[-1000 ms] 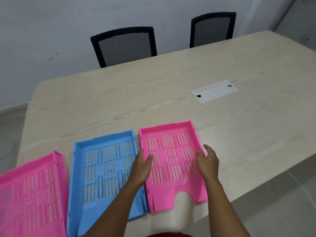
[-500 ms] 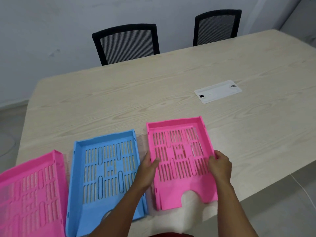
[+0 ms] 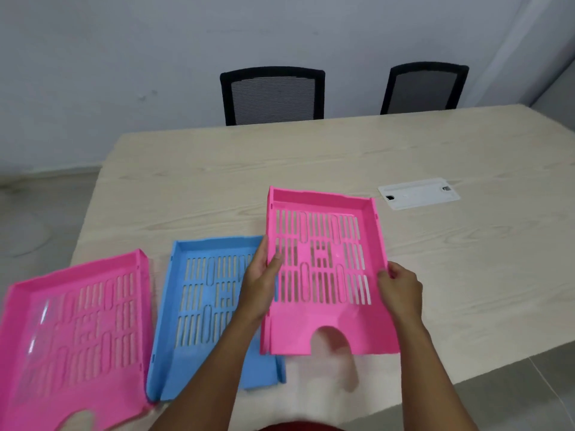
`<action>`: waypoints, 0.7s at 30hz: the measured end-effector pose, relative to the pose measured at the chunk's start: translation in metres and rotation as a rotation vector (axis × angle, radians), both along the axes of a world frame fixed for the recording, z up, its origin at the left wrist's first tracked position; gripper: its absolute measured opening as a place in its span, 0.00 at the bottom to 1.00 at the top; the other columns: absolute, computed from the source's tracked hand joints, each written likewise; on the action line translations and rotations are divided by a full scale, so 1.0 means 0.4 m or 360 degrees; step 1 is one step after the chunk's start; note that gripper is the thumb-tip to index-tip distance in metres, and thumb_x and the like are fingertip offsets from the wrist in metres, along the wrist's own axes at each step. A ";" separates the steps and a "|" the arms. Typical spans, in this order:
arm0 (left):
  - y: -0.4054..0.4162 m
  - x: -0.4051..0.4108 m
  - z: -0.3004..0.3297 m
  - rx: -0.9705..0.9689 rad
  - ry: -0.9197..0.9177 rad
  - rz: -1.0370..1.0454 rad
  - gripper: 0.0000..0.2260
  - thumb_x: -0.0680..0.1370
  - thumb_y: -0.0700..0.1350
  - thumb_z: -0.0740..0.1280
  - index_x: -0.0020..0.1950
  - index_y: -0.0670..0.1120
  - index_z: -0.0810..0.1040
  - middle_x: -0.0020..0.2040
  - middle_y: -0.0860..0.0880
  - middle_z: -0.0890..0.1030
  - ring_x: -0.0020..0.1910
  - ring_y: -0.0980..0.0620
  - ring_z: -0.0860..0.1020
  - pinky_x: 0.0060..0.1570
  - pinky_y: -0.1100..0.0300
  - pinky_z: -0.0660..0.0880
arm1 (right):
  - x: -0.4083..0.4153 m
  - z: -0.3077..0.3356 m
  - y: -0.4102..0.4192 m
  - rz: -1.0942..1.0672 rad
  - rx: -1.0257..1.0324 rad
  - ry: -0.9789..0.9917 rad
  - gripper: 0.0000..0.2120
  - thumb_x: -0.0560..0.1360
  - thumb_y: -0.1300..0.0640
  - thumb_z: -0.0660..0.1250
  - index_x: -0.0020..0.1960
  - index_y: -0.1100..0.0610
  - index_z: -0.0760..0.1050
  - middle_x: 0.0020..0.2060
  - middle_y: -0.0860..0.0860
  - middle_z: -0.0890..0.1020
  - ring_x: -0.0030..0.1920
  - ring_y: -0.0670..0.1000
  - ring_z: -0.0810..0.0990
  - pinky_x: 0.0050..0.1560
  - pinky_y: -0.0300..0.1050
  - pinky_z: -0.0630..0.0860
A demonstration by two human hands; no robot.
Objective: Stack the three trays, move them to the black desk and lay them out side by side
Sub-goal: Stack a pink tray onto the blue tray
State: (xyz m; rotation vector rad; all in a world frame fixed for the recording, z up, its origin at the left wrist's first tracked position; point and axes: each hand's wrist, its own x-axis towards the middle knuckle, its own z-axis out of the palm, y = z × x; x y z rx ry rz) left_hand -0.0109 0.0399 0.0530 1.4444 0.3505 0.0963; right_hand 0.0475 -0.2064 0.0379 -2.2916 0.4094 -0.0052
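Holding the right-hand pink tray (image 3: pixel 323 269) by its two long side walls, the left hand (image 3: pixel 259 281) and right hand (image 3: pixel 399 286) each keep a closed grip, with the tray tilted above the wooden surface (image 3: pixel 466 244). It looks light, stiff and smooth, so the side walls seem best. The blue tray (image 3: pixel 202 306) lies just beside it.

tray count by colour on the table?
Pink trays: 2, one lying at the left, one gripped by the left hand and right hand at the right
Blue tray: 1
Total: 3
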 end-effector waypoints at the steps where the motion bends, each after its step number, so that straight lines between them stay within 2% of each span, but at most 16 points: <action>1: 0.023 -0.010 0.005 0.0005 -0.0006 0.0033 0.25 0.82 0.40 0.61 0.78 0.48 0.60 0.70 0.64 0.66 0.65 0.72 0.68 0.54 0.82 0.65 | -0.004 0.002 0.024 0.0044 -0.0001 -0.0006 0.11 0.74 0.59 0.59 0.41 0.65 0.76 0.34 0.63 0.81 0.39 0.65 0.78 0.32 0.47 0.68; 4: 0.099 -0.048 0.007 0.0011 -0.0022 0.0135 0.28 0.80 0.44 0.65 0.79 0.46 0.60 0.78 0.52 0.64 0.75 0.58 0.64 0.67 0.69 0.63 | -0.020 0.004 0.096 0.0169 -0.0001 -0.0040 0.11 0.74 0.60 0.59 0.43 0.66 0.76 0.37 0.64 0.82 0.40 0.65 0.79 0.32 0.46 0.68; 6: 0.154 -0.079 0.011 0.0003 -0.0023 0.0234 0.27 0.81 0.42 0.65 0.79 0.44 0.60 0.78 0.49 0.64 0.76 0.54 0.63 0.71 0.62 0.61 | -0.040 0.006 0.152 0.0259 0.0019 -0.0042 0.11 0.75 0.60 0.60 0.42 0.66 0.76 0.36 0.63 0.82 0.34 0.62 0.77 0.30 0.45 0.67; 8: 0.206 -0.109 0.011 0.0010 -0.0018 0.0312 0.27 0.81 0.41 0.64 0.78 0.42 0.61 0.78 0.48 0.64 0.76 0.54 0.64 0.72 0.61 0.60 | -0.060 0.005 0.208 0.0343 0.0045 -0.0042 0.10 0.75 0.61 0.60 0.41 0.66 0.76 0.34 0.62 0.82 0.30 0.56 0.72 0.29 0.45 0.66; 12: 0.307 -0.171 0.003 0.0057 0.0026 0.0398 0.27 0.80 0.41 0.64 0.78 0.40 0.61 0.78 0.47 0.64 0.74 0.55 0.64 0.70 0.62 0.60 | -0.101 0.005 0.302 0.0497 0.0034 -0.0059 0.10 0.75 0.63 0.60 0.36 0.64 0.74 0.29 0.56 0.79 0.29 0.54 0.70 0.29 0.44 0.66; 16: 0.380 -0.221 -0.010 0.0139 0.0088 0.0436 0.25 0.80 0.40 0.64 0.77 0.41 0.62 0.77 0.45 0.66 0.71 0.57 0.65 0.67 0.63 0.61 | -0.142 -0.005 0.366 0.0627 0.0077 -0.0027 0.13 0.75 0.64 0.59 0.33 0.60 0.73 0.25 0.49 0.76 0.26 0.50 0.69 0.25 0.37 0.65; 20: 0.412 -0.252 -0.026 0.0191 0.0159 0.0391 0.25 0.81 0.42 0.64 0.77 0.45 0.64 0.72 0.53 0.68 0.62 0.61 0.71 0.58 0.69 0.70 | -0.172 -0.032 0.397 0.0686 0.0059 0.0038 0.13 0.76 0.65 0.59 0.35 0.58 0.75 0.26 0.49 0.78 0.25 0.49 0.71 0.25 0.35 0.68; 21: 0.414 -0.258 -0.031 0.0197 0.0190 0.0366 0.25 0.81 0.44 0.64 0.77 0.46 0.63 0.71 0.53 0.68 0.62 0.60 0.72 0.60 0.67 0.70 | -0.178 -0.037 0.400 0.0691 0.0046 0.0053 0.13 0.76 0.65 0.59 0.36 0.58 0.77 0.27 0.50 0.78 0.25 0.49 0.72 0.25 0.34 0.68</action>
